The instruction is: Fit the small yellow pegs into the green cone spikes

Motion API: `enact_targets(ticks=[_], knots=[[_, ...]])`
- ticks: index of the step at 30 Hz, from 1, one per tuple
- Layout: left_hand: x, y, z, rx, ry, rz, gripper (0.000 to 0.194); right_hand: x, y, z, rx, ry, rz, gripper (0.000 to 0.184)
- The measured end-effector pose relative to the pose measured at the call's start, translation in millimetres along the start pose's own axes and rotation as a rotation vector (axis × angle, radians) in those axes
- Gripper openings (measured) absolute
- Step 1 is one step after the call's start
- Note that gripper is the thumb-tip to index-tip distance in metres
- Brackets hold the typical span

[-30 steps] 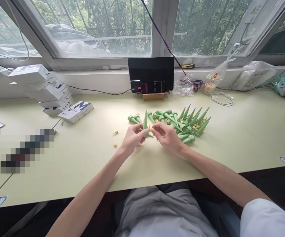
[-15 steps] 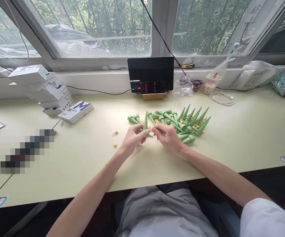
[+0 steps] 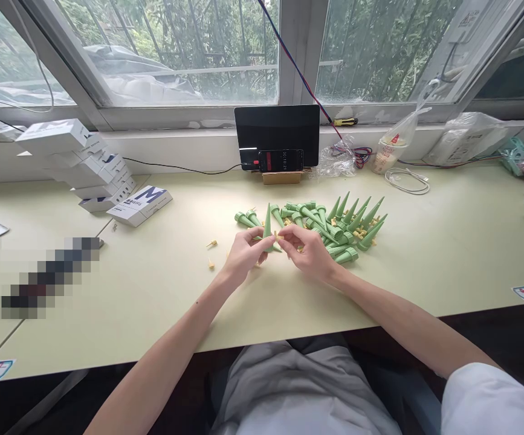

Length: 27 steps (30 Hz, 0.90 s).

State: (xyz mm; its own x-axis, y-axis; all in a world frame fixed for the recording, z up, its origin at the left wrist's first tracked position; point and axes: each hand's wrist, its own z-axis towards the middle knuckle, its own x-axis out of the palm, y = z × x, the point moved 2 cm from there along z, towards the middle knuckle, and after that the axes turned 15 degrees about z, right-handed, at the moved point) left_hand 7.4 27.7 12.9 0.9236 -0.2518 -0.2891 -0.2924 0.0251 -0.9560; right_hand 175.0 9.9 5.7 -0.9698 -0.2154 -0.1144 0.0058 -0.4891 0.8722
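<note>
My left hand (image 3: 242, 254) is closed around the lower end of a green plastic spike (image 3: 268, 223), which stands upright with its tip pointing up. Close beside it, my right hand (image 3: 306, 249) pinches a small yellow plastic piece (image 3: 277, 236) between thumb and fingertips. The yellow piece is right by the spike's base; whether the two touch I cannot make out. Behind and right of my hands lies a pile of similar green spikes (image 3: 318, 220), some standing, some on their sides. Yellow pieces (image 3: 359, 232) are scattered among them. Two loose yellow pieces (image 3: 211, 243) lie left of my left hand.
A phone (image 3: 281, 161) leans on a dark tablet (image 3: 276, 130) at the back. White boxes (image 3: 84, 163) are stacked at the left, with one box (image 3: 140, 205) lying nearer. A bagged cup (image 3: 389, 152) and a coiled white cable (image 3: 407, 181) are at the right.
My right hand has shifted very slightly beside the spike, still pinching the yellow piece. My left hand keeps the spike upright in almost the same place.
</note>
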Motion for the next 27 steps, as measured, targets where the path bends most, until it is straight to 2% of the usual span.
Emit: enact_targets(ticks=[14, 22, 27], knots=[[0.4, -5.1, -2.0, 0.015, 0.04, -0.009, 0.023, -1.5, -1.8, 0.4, 0.053, 0.009, -0.08, 0.032], [-0.2, -5.5, -2.8, 0.021, 0.055, 0.019, 0.023, -0.9, -1.6, 0.6, 0.045, -0.013, -0.033, 0.022], [-0.8, -3.1, -2.2, 0.014, 0.022, 0.011, 0.029, -0.4, -2.2, -0.5, 0.054, 0.001, -0.033, 0.02]])
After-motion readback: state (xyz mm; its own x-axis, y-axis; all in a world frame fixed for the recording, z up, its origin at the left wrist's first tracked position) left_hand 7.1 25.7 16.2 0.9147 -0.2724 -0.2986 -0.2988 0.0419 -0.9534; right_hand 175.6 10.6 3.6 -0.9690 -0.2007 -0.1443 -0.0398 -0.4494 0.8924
